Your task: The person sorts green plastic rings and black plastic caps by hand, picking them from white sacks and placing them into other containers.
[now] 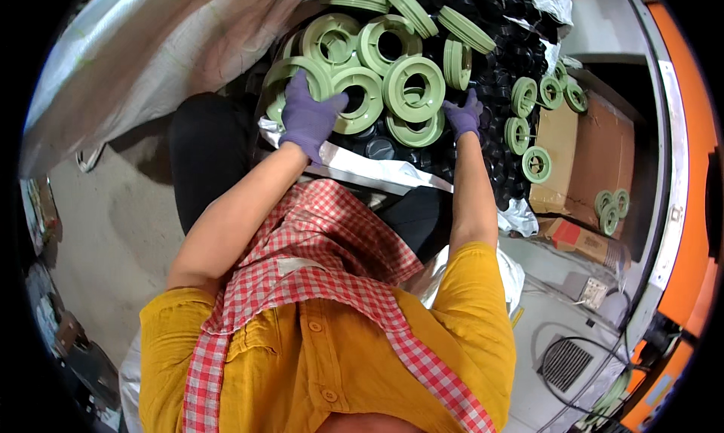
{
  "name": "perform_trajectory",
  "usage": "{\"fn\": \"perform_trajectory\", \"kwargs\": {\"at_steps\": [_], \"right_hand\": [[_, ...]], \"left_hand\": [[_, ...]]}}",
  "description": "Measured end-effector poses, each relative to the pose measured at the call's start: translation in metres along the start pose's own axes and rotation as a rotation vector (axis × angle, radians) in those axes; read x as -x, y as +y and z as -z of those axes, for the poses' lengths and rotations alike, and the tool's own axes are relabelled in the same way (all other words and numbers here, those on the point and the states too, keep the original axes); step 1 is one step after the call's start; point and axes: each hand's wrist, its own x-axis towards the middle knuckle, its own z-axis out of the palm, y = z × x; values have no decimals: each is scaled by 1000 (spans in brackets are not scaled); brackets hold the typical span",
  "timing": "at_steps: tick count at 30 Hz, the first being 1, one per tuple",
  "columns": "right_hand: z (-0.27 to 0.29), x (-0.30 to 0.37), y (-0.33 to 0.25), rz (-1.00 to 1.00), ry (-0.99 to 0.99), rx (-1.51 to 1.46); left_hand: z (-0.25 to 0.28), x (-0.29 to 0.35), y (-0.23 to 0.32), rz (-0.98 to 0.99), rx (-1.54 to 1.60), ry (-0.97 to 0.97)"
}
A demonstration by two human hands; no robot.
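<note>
My left hand (310,118), in a purple glove, is on a pale green plastic ring (320,75) at the left of a heap of such parts. Its fingers reach into the ring's hole, and its thumb lies out to the right, by a neighbouring green ring (367,121). To the right of the heap, my gloved right hand (466,118) has its thumb and fingers apart and holds nothing I can see. It is beside a green ring (414,89) and above many small black plastic parts (498,93). More green rings lie flat or on edge farther back.
A white woven sack (151,63) hangs at the left. White sheeting (377,167) edges the heap nearest me. Several green wheel-like parts (537,164) lie on and about a cardboard box (596,158) at the right. Beyond is an orange machine frame (688,131); cables (558,350) run lower right.
</note>
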Motion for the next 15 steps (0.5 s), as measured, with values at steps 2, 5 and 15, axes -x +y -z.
{"fn": "perform_trajectory", "kwargs": {"at_steps": [2,5,15], "right_hand": [[-6,-6,17,6,-43,-60],[8,9,2,-84,-37,-58],[68,153,-23,194,-35,-860]], "left_hand": [[-16,18,1,-208,-482,179],[-1,5,8,-68,-609,73],[33,64,57,-277,-201,-83]]}}
